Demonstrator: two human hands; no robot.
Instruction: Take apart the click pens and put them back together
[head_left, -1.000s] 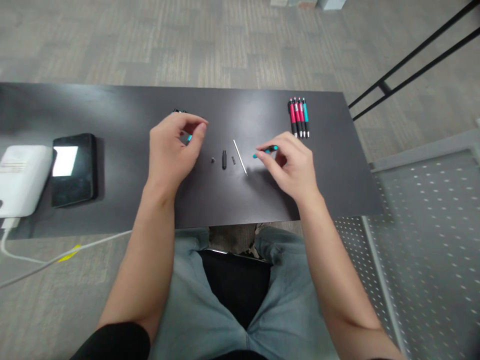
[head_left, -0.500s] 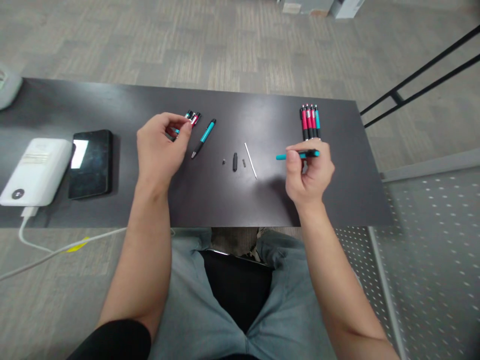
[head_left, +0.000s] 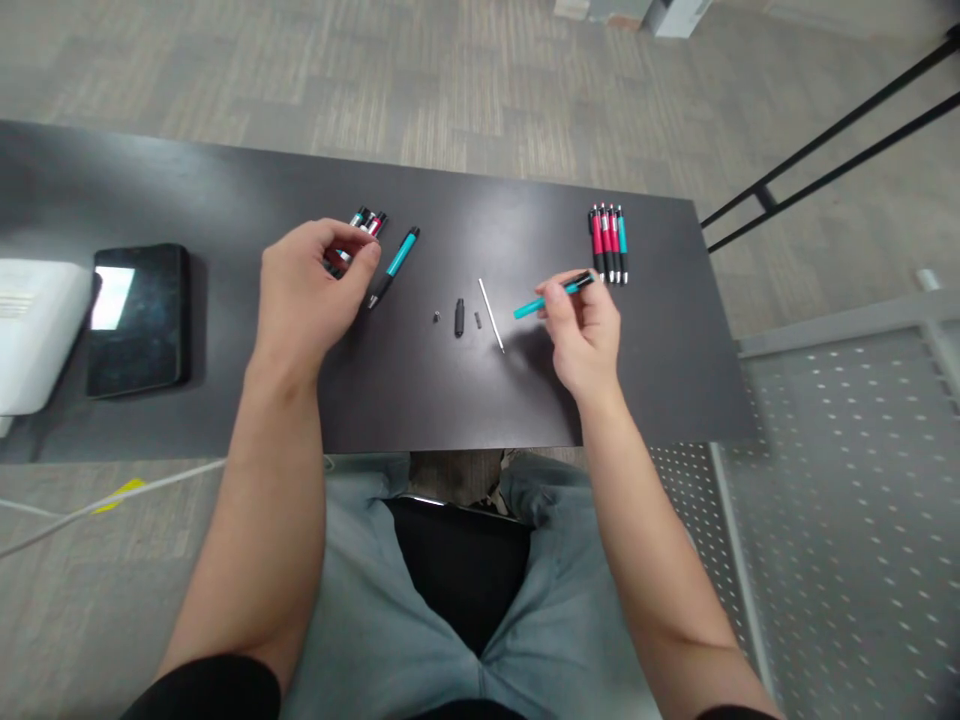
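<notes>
My right hand (head_left: 589, 335) grips a teal pen barrel (head_left: 551, 297) with a black end, held above the table and tilted up to the right. Over the left pens, my left hand (head_left: 311, 285) has thumb and forefinger brought together; anything between them is too small to make out. Behind its fingers lie several pens (head_left: 377, 222), partly hidden. A whole teal pen (head_left: 397, 262) lies just right of them. Between my hands are a thin refill (head_left: 491, 315), a black rubber grip (head_left: 459, 318), a small dark piece (head_left: 478, 320) and a tiny metal tip (head_left: 436, 317).
A row of red and teal pens (head_left: 609, 240) lies beyond my right hand. To the left are a black phone (head_left: 139, 320) and a white power bank (head_left: 37, 330), with a white cable (head_left: 172, 478) below the table edge. A perforated metal panel (head_left: 847, 480) stands right.
My right hand has moved left toward the refill, and the barrel in it now tilts more. The view has shifted a little to the right. My left hand keeps its pinch near the pens.
</notes>
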